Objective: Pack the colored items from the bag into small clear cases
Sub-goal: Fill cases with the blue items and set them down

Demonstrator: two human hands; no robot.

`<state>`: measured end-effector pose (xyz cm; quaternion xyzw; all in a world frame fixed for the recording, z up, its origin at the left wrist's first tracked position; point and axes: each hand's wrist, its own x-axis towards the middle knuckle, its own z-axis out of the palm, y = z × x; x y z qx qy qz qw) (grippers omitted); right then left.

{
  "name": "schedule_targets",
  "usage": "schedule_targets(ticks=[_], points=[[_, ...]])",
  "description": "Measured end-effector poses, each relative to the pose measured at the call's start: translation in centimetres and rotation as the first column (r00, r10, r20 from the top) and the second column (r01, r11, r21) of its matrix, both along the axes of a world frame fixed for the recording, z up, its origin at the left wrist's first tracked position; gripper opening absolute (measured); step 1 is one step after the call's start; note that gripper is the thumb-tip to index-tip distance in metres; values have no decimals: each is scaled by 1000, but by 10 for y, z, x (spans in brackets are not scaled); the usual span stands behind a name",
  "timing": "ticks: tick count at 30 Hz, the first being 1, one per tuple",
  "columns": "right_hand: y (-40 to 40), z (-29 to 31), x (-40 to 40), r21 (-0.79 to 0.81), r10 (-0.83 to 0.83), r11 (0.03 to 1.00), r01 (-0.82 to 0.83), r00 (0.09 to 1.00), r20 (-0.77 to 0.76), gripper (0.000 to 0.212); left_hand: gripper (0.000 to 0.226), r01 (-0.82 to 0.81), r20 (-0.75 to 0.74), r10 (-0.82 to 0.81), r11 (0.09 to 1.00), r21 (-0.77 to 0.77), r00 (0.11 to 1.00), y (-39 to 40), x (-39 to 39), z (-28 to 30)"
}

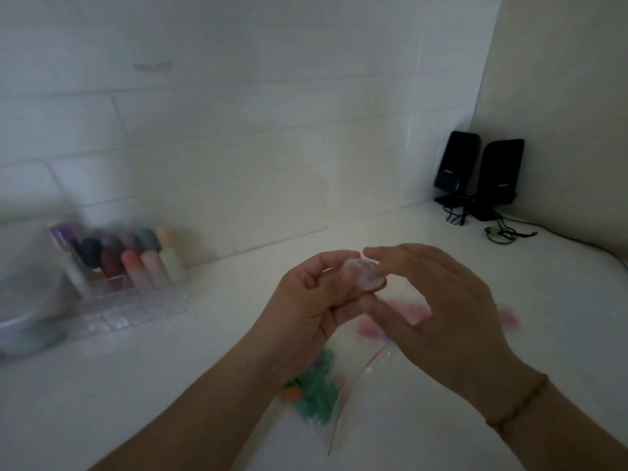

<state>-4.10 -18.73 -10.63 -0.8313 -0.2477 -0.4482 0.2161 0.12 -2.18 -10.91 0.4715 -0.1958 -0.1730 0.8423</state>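
Left hand (306,300) grips small clear case (364,274) between thumb and fingers, raised above counter (170,385), likely steadying it for packing or closing. Right hand (431,300) meets case from right, fingertips pinching its upper edge; lid state unclear through blur. Clear zip bag (360,396) lies below and between wrists, green items (316,396) inside, kept close for quick reach. Pink pieces (407,312) on counter just beyond right hand. Acrylic organizer (129,290) with colored items well left of left hand. Black speakers (482,175) far beyond right hand.
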Motion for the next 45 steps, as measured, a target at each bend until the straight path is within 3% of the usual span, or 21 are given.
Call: schedule_targets(ticks=[2,4,6,8,13,18,23,28,32,36,45], points=[[1,-4,2,-133,-54,989,63,996,73,29,37,-48,27,47,998,29,999,0,-1,-7],[2,-5,3,-145,-63,986,84,988,144,21,32,-53,33,53,998,15,998,-1,-2,-10],[3,-6,0,-29,-10,999,14,990,140,19,34,26,-37,-28,998,-64,999,-3,-3,-9],[4,-6,-5,115,94,988,-105,991,90,23,52,128,-110,-138,988,-90,984,-2,-5,-7],[6,-11,-7,190,85,978,-86,996,15,24,56,223,-16,-225,971,-88,974,-2,-6,-14],[7,-11,-10,80,78,993,-85,993,86,15,59,128,-45,-135,982,-138,990,-1,0,-14],[2,-13,-6,10,-98,995,97,988,120,19,58,68,-82,-81,986,-151,993,-3,-2,-15],[7,-12,-5,-64,-148,985,160,976,159,18,55,67,-39,-71,993,-98,997,0,1,-13],[7,-12,-6,26,-80,997,79,996,46,22,47,93,-28,-97,990,-109,995,3,3,-13],[4,-11,-7,30,-78,997,77,996,37,25,34,91,-53,-98,988,-121,994,2,1,-12],[14,-9,-13,207,-108,972,109,994,-16,19,33,44,61,-46,998,36,997,5,2,-5]])
